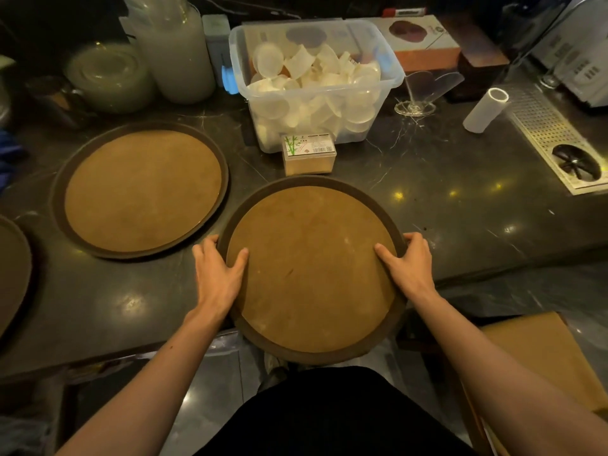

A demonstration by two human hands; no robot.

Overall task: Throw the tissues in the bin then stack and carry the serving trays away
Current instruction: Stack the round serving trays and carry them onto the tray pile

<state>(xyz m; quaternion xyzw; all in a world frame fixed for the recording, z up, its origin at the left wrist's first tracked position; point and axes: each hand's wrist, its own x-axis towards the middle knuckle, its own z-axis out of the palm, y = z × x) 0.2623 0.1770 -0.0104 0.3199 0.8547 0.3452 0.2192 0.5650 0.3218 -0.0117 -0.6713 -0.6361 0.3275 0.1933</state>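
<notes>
Now both hands clamp one round serving tray (312,268), left hand (218,274) and right hand (409,266) on opposite rims, its near edge overhanging the counter (460,179).

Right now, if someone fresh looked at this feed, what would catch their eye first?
First, the round brown tray at centre, jutting over the counter's near edge, gripped at its rim by the left hand and right hand. Next, a matching second tray lying flat to its left. Behind them stands a clear plastic bin heaped with small translucent cups.
</notes>
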